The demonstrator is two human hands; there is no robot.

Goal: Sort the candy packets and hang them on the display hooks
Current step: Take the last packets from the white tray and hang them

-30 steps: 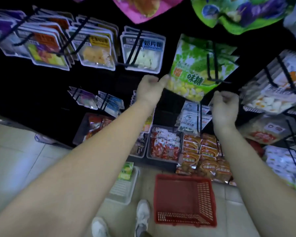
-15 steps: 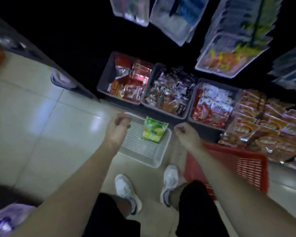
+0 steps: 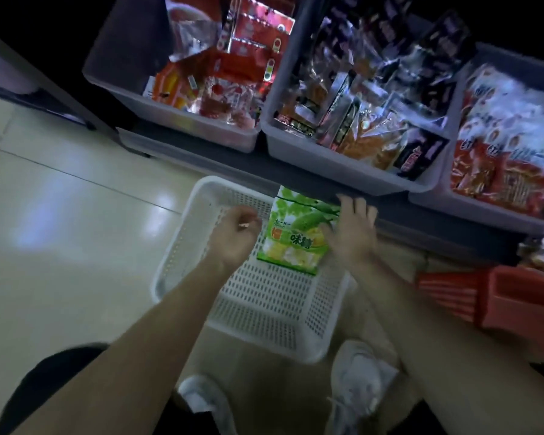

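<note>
Hanging over the white basket [image 3: 264,312] now, both bare forearms are stretched forward and down from the bottom of the view, almost side by side. The left hand [image 3: 236,237] sits knuckles-up with its fingers curled in on themselves, nothing visible in it, just to the left of the green candy packet [image 3: 292,240]. That packet lies between the two hands at the far end of the basket, top edge propped against the far wall. The right hand [image 3: 352,233] is spread flat, fingers [image 3: 355,205] straight and fanned, lying over the packet's right edge; whether the thumb is tucked under it, I cannot tell. Beyond the hands, grey bins [image 3: 182,127] full of snack packets. Off to the right of the right hand, a red basket [image 3: 500,296]. Below the wrists, white shoes [image 3: 355,381] on the pale floor [image 3: 60,230].
</note>
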